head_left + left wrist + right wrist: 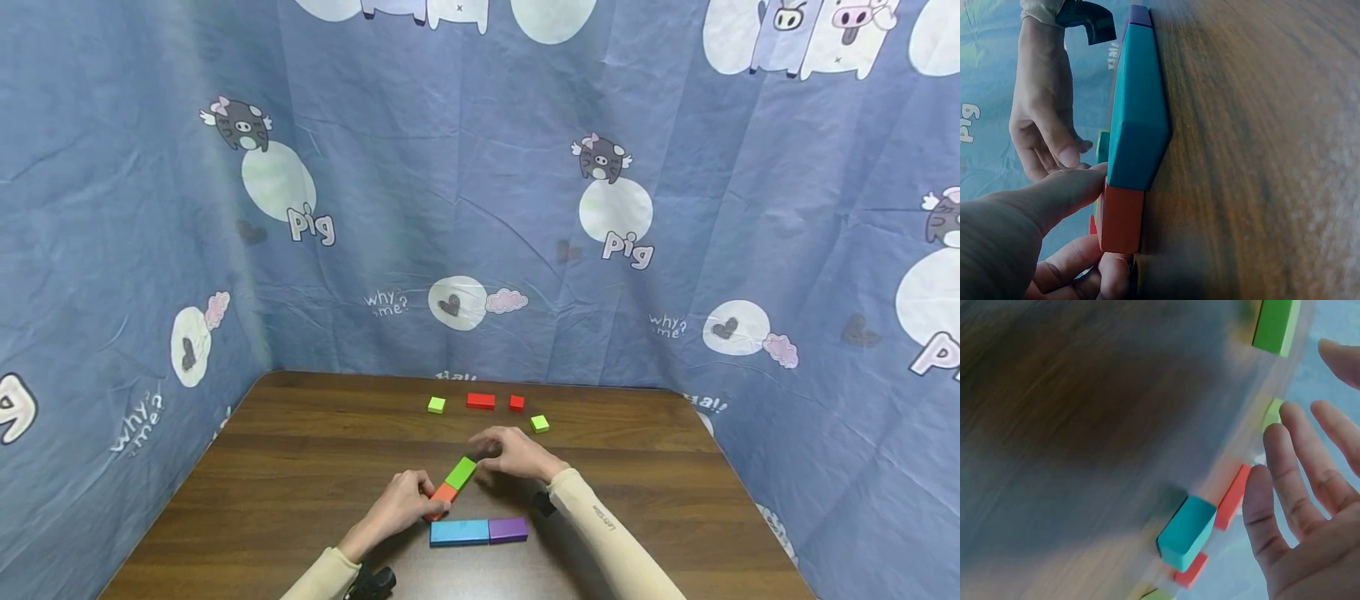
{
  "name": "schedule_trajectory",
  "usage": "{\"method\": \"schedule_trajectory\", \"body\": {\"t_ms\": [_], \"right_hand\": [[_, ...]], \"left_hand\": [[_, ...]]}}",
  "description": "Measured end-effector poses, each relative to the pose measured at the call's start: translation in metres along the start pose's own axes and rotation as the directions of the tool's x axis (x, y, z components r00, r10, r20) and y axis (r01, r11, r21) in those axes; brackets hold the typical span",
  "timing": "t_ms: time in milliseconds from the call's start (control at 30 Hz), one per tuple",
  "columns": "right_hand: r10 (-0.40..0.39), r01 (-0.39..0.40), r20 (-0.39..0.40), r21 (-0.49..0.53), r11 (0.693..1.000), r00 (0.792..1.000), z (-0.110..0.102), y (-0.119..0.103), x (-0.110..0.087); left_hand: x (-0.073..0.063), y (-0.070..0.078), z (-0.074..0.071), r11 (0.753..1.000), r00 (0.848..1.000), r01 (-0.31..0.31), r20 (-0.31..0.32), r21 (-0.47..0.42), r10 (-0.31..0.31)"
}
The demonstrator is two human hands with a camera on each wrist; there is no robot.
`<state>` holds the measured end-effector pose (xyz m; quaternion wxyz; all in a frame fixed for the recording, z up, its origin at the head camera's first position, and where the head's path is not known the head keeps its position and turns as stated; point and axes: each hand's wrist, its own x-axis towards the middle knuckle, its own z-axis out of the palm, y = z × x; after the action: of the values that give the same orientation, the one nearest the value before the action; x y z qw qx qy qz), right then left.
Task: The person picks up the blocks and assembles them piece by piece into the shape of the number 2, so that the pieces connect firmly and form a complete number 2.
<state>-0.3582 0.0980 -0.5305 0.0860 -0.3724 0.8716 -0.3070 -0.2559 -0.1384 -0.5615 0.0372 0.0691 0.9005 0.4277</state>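
Note:
My left hand (pixel 402 504) pinches an orange block (pixel 444 493) between thumb and fingers, low at the table. End to end with it, in a slanting line, lies a green block (pixel 461 473). Beyond the green block's far end is my right hand (pixel 517 454), its fingers loosely spread and holding nothing in the right wrist view. A teal block (pixel 1186 532) also shows in that view, on the table past the fingers; the right hand hides it in the head view. Nearer me, a blue block (pixel 459 532) and a purple block (pixel 508 529) lie end to end.
Toward the back of the wooden table (pixel 315 450) are a long red block (pixel 481 401), a small red block (pixel 517 402) and two lime blocks, one at left (pixel 437 405), the other at right (pixel 540 423). A blue patterned cloth (pixel 420 217) hangs behind and at the sides.

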Motion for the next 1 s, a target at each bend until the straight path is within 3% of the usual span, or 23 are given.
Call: {"method": "schedule_trajectory", "body": {"t_ms": [267,667,1000], "right_hand": [[-0.009,0.017,-0.096,0.091,0.996,0.995,-0.016,0.007,-0.01],[0.083,-0.035,-0.245,0.193,0.981,0.966,-0.043,0.023,-0.024],[0.137,-0.063,-0.307,0.239,0.969,0.942,-0.045,0.04,-0.037]], "left_hand": [[0.001,0.0,0.0,0.999,0.999,-0.036,-0.028,0.01,0.037],[0.002,0.0,-0.001,0.999,0.998,-0.051,-0.034,0.017,0.051],[-0.001,-0.001,0.001,0.999,0.999,-0.037,-0.027,0.01,0.037]]}}
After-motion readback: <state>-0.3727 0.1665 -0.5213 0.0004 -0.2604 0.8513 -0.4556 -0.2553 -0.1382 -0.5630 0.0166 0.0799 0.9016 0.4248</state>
